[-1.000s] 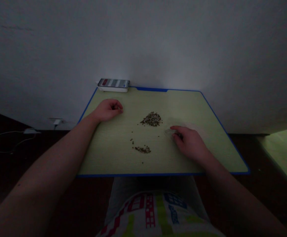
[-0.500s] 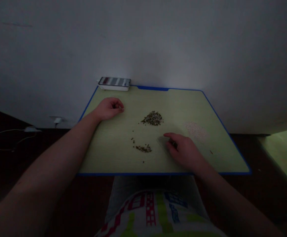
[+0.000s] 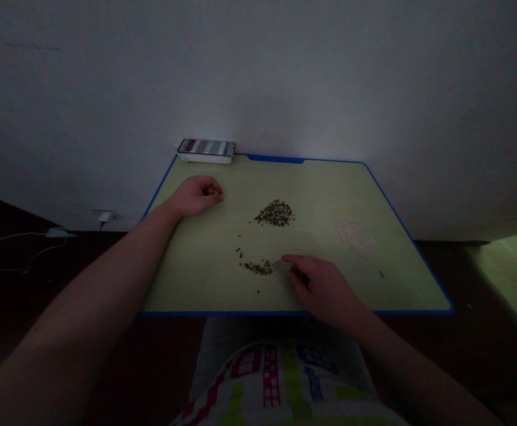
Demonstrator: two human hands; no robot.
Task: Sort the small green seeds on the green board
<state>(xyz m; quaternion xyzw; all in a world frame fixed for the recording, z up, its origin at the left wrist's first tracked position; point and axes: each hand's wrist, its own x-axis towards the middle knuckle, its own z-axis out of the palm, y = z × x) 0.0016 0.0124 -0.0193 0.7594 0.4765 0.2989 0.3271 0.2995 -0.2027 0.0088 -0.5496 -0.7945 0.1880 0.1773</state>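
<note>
My right hand is closed on a thin clear protractor with curved lines on it. The protractor's left edge meets the right end of a small strip of dark seed-like grains. On the left side of the tabletop rests my left hand, its fingers curled in towards the thumb with no object visible in them. To the right of that hand lies a larger heap of dark grains mixed with paler ones. A few single grains are scattered between heap and strip.
A pale spread of fine grains lies on the right of the blue-edged table, with a small dark sliver nearby. At the back left corner stands a white box with a phone-like slab on top. A wall rises behind.
My right hand has moved left and towards me with the protractor, which has come up to the strip of dark grains. My left hand has stayed where it was.
</note>
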